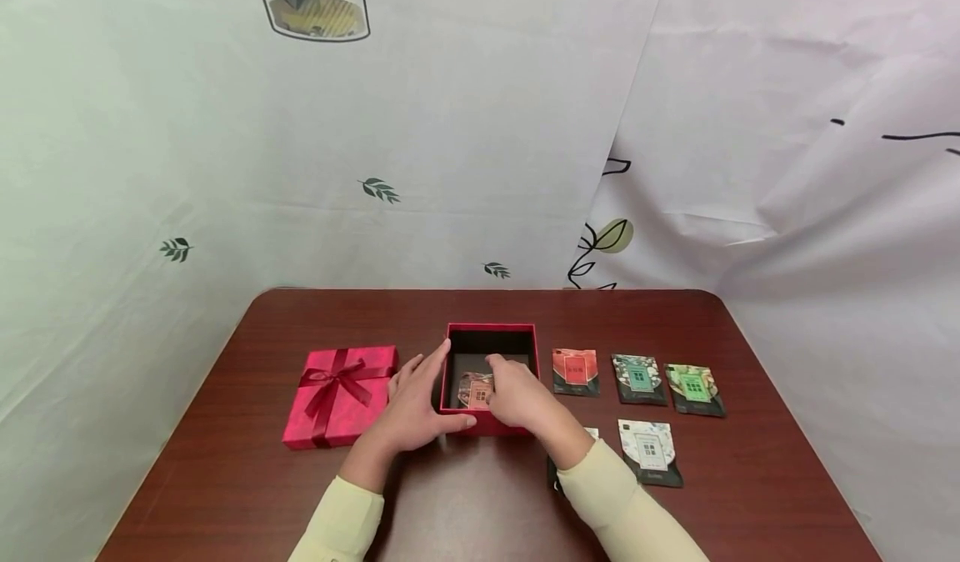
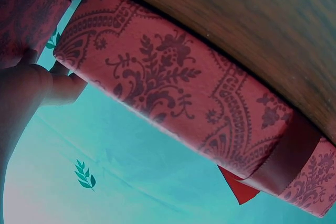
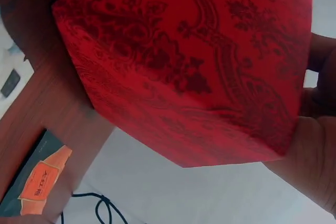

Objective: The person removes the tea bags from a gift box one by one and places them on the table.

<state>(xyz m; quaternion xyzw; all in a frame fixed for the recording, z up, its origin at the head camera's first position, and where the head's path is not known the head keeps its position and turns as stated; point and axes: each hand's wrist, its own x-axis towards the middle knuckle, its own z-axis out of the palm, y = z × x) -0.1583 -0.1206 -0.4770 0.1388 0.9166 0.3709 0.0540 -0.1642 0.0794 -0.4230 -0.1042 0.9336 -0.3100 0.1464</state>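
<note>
An open red box (image 1: 495, 425) with a black inside stands at the table's middle. My left hand (image 1: 412, 408) rests against its front left corner, fingers stretched along the left wall and thumb across the front rim. Reaching over the front right of the box, my right hand (image 1: 519, 393) has curled fingers at an orange-brown sachet (image 1: 474, 388) inside and holds its right edge; the fingertips are partly hidden. In the right wrist view the patterned box wall (image 3: 184, 72) covers the sachet. A matching lid with a dark red ribbon bow (image 1: 337, 395) lies left of my left hand.
Right of the box lie a red sachet (image 1: 575, 368), a teal one (image 1: 639, 378) and a green one (image 1: 695, 388). Nearer me is a white sachet (image 1: 648, 449), with another sachet partly under my right forearm. Patterned white cloth (image 1: 480, 128) hangs behind the table.
</note>
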